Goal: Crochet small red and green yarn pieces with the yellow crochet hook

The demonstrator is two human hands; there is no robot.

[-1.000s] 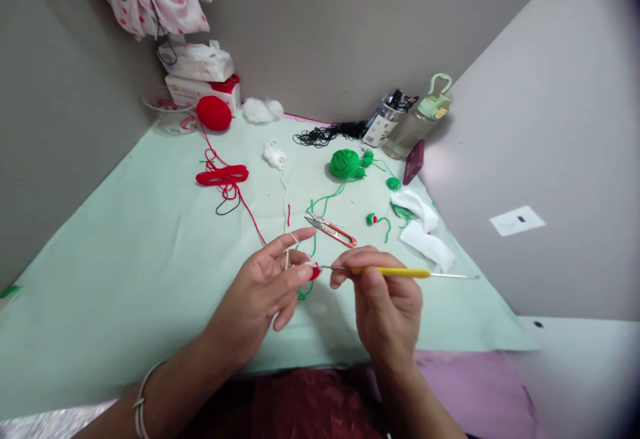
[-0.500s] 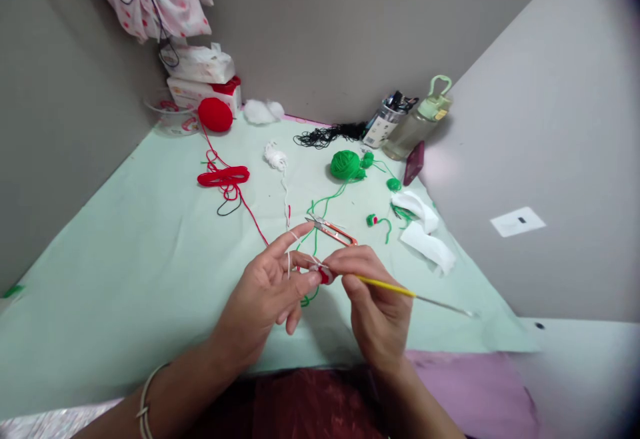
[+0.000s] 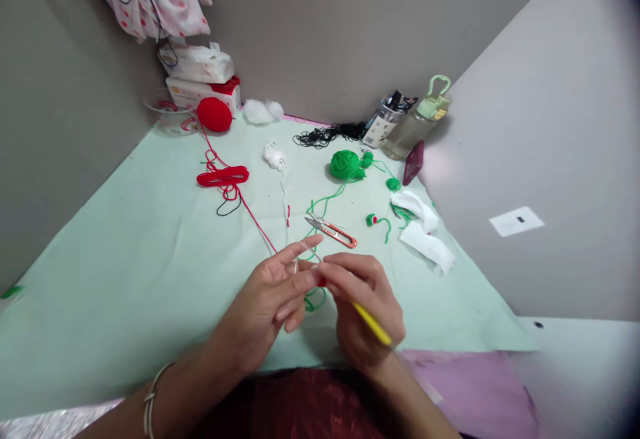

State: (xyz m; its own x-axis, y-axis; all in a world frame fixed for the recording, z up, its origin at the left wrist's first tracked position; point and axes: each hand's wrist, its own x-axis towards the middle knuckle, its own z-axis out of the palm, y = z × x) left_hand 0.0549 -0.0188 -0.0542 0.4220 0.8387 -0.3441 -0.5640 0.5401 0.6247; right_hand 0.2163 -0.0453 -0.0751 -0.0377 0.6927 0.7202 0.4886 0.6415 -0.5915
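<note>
Fingertips nearly hide the red crochet piece, pinched by the left hand over the green cloth; right hand grips the yellow hook. Far cup holds dark tools, indistinct.

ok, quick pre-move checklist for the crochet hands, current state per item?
1. Right hand grips yellow crochet hook: ok.
2. Left hand pinches small red piece: ok.
3. White yarn runs over left index finger: ok.
4. Hook tip seated in a stitch: cannot tell, fingers hide it.
5. Thread snips lie apart from both hands on the green mat: ok.
6. Green yarn ball strand free of tangles: cannot tell.
</note>
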